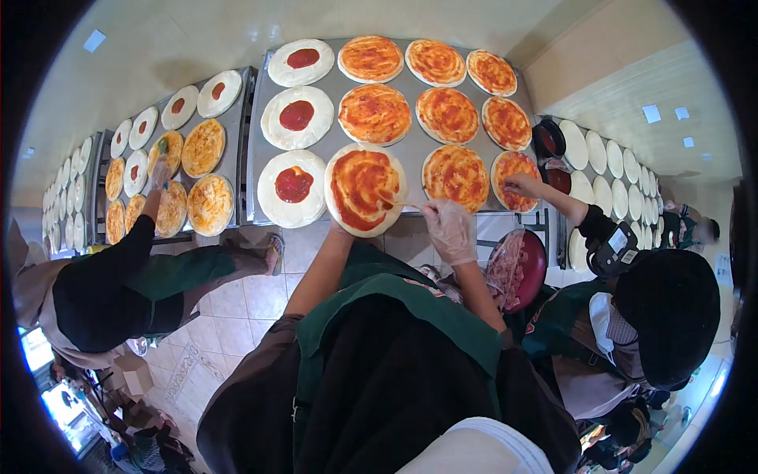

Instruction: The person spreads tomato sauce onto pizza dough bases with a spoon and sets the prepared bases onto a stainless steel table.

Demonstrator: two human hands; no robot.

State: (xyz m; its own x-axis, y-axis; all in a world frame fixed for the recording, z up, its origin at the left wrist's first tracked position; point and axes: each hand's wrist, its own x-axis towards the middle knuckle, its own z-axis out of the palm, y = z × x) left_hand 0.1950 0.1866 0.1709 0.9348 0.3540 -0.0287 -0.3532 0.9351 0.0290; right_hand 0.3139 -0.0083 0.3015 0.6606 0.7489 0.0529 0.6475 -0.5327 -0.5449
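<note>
A round pizza base point(365, 189) with red sauce swirled over it is tilted at the near edge of the metal table. My left hand point(340, 232) supports it from underneath, its fingers hidden by the dough. In a clear plastic glove, my right hand point(452, 230) grips the thin handle of a spoon point(410, 206), whose head rests in the sauce near the base's right side. Just left of it lies a pale base point(292, 188) with a red pool of sauce in its middle. Right of my hands is a fully sauced base point(455, 177).
The metal table point(332, 95) carries several more bases. On the right, a co-worker's hand point(525, 186) touches a base with bits of topping point(515, 180). Below that arm is a dark red bowl point(530, 268) of pink pieces. At left, another co-worker's gloved hand point(160, 174) reaches over pizzas.
</note>
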